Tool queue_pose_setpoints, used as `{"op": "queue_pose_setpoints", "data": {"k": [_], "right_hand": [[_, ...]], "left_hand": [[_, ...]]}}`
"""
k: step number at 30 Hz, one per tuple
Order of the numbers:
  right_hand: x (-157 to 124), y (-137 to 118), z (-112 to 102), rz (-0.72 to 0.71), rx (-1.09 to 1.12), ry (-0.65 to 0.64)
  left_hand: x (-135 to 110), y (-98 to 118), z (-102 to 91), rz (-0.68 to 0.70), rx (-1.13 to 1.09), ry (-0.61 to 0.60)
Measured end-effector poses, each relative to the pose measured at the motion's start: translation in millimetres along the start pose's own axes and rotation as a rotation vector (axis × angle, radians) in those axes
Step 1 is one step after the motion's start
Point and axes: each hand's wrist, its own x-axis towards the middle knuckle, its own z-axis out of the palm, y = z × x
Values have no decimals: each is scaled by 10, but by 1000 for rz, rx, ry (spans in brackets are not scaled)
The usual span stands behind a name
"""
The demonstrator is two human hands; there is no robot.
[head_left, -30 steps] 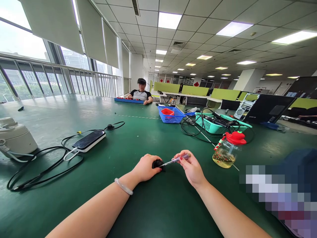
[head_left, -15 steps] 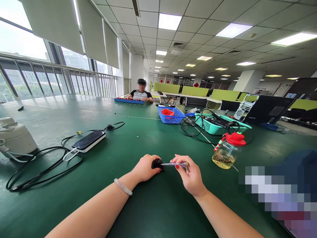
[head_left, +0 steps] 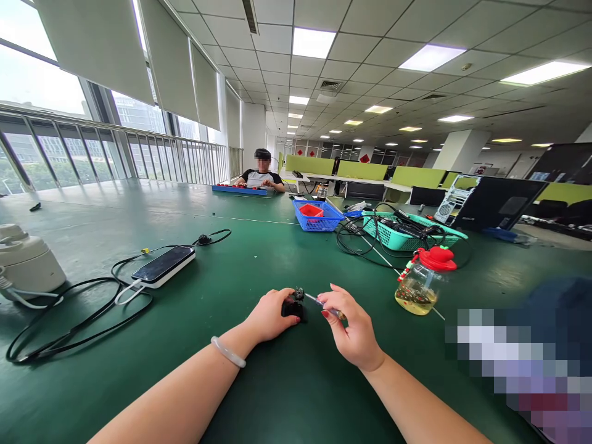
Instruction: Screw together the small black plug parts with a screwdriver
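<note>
My left hand (head_left: 269,314) is closed around a small black case (head_left: 293,310) on the green table, thumb on the near side and fingers beyond it. A small dark part (head_left: 299,294) stands up at the case's far edge, by my fingertips; its kind is too small to make out. Between the thumb and fingers of my right hand (head_left: 350,327) is a screwdriver (head_left: 330,308) with a clear handle. Its thin shaft slants up to the left, the tip close beside the dark part. Whether the two touch, I cannot tell.
A jar with a red lid (head_left: 419,287) stands to the right. Beyond are a blue basket (head_left: 319,222) and a teal basket (head_left: 393,237) with cables. On the left, a phone-like device (head_left: 164,266) lies among black cables. Another person (head_left: 261,172) sits across the table (head_left: 222,394).
The screwdriver's tip has moved off the case and up, and its shaft now slants instead of lying level. The small dark part now sticks up at the case's far edge.
</note>
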Motion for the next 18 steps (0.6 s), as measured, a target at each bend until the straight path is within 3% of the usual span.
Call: {"op": "queue_pose_setpoints", "data": {"k": [10,14,18], "right_hand": [[36,-71,-3,140,2,148],[12,-70,22,176,15,134],[-6,39,54,327,63,135]], "left_hand": [[-14,15,-21,72,67,-35],[-17,8,-20,104,78,-34],[-18,12,-27,110,64,-34]]}}
